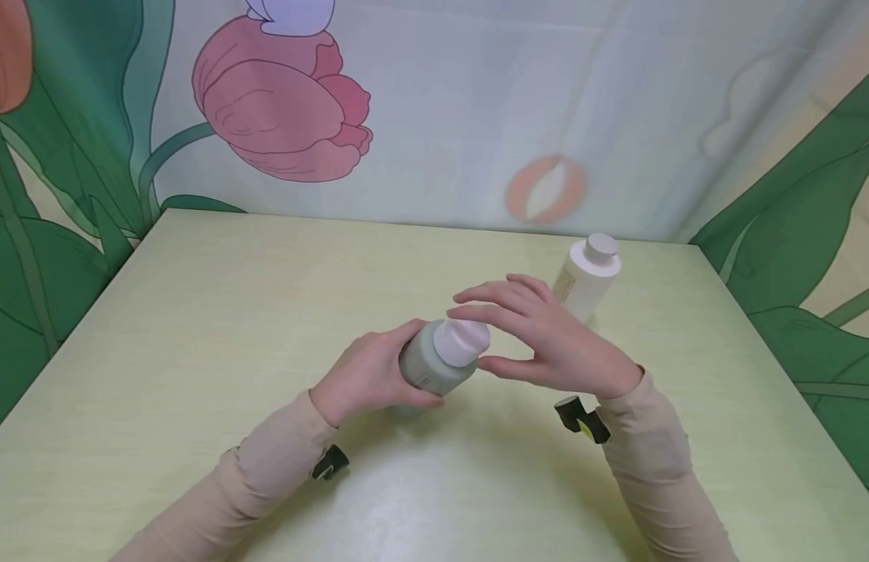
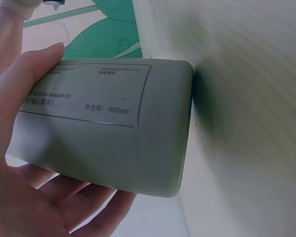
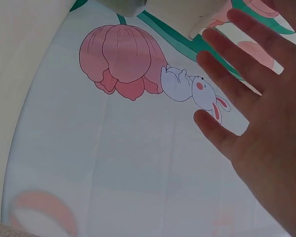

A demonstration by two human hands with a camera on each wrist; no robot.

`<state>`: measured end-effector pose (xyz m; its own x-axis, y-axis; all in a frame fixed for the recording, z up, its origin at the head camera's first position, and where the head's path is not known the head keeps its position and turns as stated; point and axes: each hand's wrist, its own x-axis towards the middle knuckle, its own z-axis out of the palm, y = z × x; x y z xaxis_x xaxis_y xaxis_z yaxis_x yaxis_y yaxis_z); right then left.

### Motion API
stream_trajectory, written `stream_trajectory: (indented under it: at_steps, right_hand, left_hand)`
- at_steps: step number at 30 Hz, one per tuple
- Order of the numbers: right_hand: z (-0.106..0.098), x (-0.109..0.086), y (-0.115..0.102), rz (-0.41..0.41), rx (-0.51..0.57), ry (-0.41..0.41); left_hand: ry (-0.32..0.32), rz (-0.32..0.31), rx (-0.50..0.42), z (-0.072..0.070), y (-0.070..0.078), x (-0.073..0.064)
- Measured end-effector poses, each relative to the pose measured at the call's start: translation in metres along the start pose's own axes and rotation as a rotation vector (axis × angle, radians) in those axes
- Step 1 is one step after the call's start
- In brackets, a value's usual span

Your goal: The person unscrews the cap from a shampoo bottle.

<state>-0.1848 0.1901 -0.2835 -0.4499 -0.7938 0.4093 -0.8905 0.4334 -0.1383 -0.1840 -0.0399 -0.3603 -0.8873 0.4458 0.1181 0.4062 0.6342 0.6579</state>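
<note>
My left hand (image 1: pixel 378 371) grips a grey-green shampoo bottle (image 1: pixel 434 367) round its body, thumb on the near side and fingers wrapped behind. In the left wrist view the bottle's printed label (image 2: pixel 89 94) shows, and its base is close over the tabletop. A white cap (image 1: pixel 462 341) tops the bottle, which leans to the right. My right hand (image 1: pixel 546 339) is beside the cap with fingers spread and extended, fingertips right by its top. The right wrist view has the right hand (image 3: pixel 271 108) spread below the white cap (image 3: pixel 182 15).
Behind the right hand stands a white bottle (image 1: pixel 585 281) with a white cap, partly hidden by that hand. The pale table (image 1: pixel 265 289) ends at a cloth backdrop (image 1: pixel 441 117) with printed tulips and leaves. A small black device (image 1: pixel 582 420) is worn at the right wrist.
</note>
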Motion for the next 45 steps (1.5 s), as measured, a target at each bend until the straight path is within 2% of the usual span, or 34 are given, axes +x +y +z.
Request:
stream_trajectory:
  at_steps: [6,8,14,18,23,27,31,33,39,45]
  right_hand:
    - [0.0029,0.0002,0.0012,0.106,-0.04,0.042]
    - [0.0046,0.0012,0.0013,0.117,-0.049,0.045]
    - [0.0083,0.002,0.0013,0.06,-0.039,0.049]
    - [0.0065,0.0016,0.0002,0.003,-0.015,0.02]
    - [0.0046,0.0008,0.0003,-0.023,-0.003,-0.015]
    - [0.0028,-0.0006,0.0006,0.046,0.013,-0.01]
    - [0.0045,-0.0009,0.0009,0.154,-0.013,0.002]
    - [0.007,-0.0004,0.001,0.169,-0.044,0.006]
    - [0.0103,0.0015,-0.0004,0.11,-0.066,0.039]
    - [0.0082,-0.0002,0.0,0.074,0.021,-0.056]
  left_hand:
    - [0.003,0.002,-0.001,0.0009,-0.0011,0.0001]
    - [0.003,0.001,-0.001,0.0009,-0.0012,0.0002]
    - [-0.005,-0.007,0.001,0.0005,-0.0003,0.0002]
    - [-0.011,-0.014,0.0,-0.0006,0.0007,-0.0006]
    - [-0.008,-0.01,0.009,-0.0006,0.0008,-0.0004]
    - [-0.002,-0.002,0.012,0.0007,-0.0001,0.0004]
    - [0.003,-0.002,0.006,0.001,-0.0004,-0.0002]
    - [0.003,-0.001,0.009,0.001,-0.0004,-0.0008]
    - [-0.001,-0.005,0.014,0.0007,-0.001,-0.0004]
    - [-0.002,-0.009,0.003,0.0007,-0.0006,-0.0003]
